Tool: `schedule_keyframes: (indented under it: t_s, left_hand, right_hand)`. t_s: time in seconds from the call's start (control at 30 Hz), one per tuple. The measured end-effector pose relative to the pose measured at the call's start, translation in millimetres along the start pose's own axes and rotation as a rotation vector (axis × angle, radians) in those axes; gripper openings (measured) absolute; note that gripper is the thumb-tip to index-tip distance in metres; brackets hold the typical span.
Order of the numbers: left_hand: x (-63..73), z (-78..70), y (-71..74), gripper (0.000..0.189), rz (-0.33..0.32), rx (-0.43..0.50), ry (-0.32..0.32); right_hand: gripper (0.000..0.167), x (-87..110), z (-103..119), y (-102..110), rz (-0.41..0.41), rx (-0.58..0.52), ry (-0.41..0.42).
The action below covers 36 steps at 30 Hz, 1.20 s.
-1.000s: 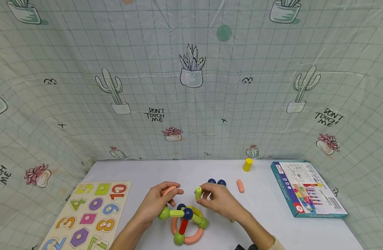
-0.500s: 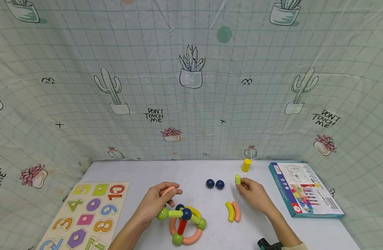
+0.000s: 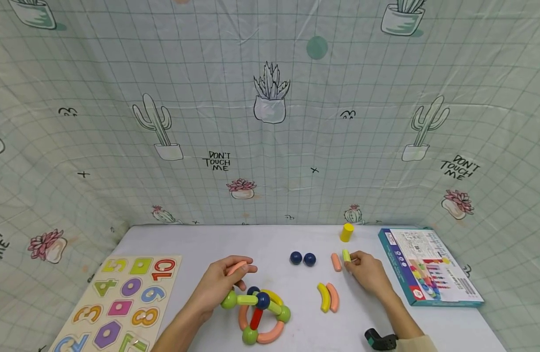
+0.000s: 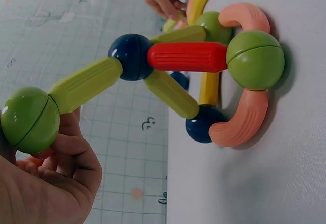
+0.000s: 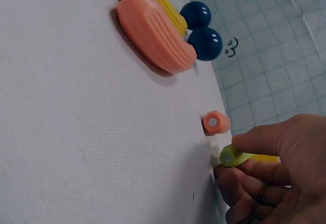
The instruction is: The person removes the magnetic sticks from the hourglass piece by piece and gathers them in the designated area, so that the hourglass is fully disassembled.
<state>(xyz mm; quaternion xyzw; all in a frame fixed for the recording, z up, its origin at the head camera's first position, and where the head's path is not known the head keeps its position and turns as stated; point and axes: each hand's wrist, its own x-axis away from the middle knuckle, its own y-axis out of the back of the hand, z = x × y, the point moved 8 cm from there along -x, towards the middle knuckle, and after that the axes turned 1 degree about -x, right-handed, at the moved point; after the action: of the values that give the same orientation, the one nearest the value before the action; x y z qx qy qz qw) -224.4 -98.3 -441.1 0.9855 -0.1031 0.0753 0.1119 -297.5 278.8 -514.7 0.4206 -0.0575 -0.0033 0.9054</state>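
Observation:
My left hand (image 3: 217, 283) grips a salmon stick (image 3: 237, 267), mostly covered by the fingers, beside a green ball (image 4: 30, 119). That ball ends an arm of a model built from sticks and balls. At the model's top, a blue ball (image 4: 131, 57) joins light green sticks and a red stick (image 4: 188, 56); curved salmon pieces (image 4: 243, 122) form its base on the table. On the right, my right hand (image 3: 370, 275) pinches a short light green stick (image 5: 232, 155) between thumb and fingers, low at the tabletop. A loose salmon stick (image 3: 336, 262) lies just left of it.
Two blue balls (image 3: 303, 258) sit mid-table; a yellow curved piece (image 3: 324, 297) and a salmon curved piece (image 3: 333, 297) lie nearer. A yellow cylinder (image 3: 347, 232) stands at the back. A toy box (image 3: 433, 266) lies right, a number puzzle board (image 3: 140, 266) left.
My right hand has carried the light green stick from near the model rightward and down beside the loose salmon stick. The left hand and model have hardly moved.

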Motion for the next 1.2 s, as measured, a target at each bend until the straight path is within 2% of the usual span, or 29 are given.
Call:
schedule_keyframes:
  t_s: [0.23,0.53,0.9,1.07,1.2]
  left_hand:
    - [-0.2,0.1,-0.1,0.041,0.001,-0.002,0.000]
    - [0.5,-0.8,-0.1,0.038,-0.002,0.001,0.001]
    - [0.3,-2.3,-0.3,0.039,0.000,-0.006,-0.003]
    - [-0.2,-3.8,-0.3,0.040,0.004,-0.008,-0.010]
    - [-0.6,-5.4,-0.5,0.040,0.014,-0.009,-0.024]
  right_hand:
    - [0.036,-1.1,0,-2,0.007,0.043,-0.026]
    - [0.036,-0.5,2,-5,0.013,0.052,0.015]
    - [0.041,0.6,6,-7,0.027,0.035,0.014]
    - [0.041,1.5,9,-3,-0.019,0.034,0.002]
    - [0.035,5.0,30,0,-0.058,-0.054,0.039]
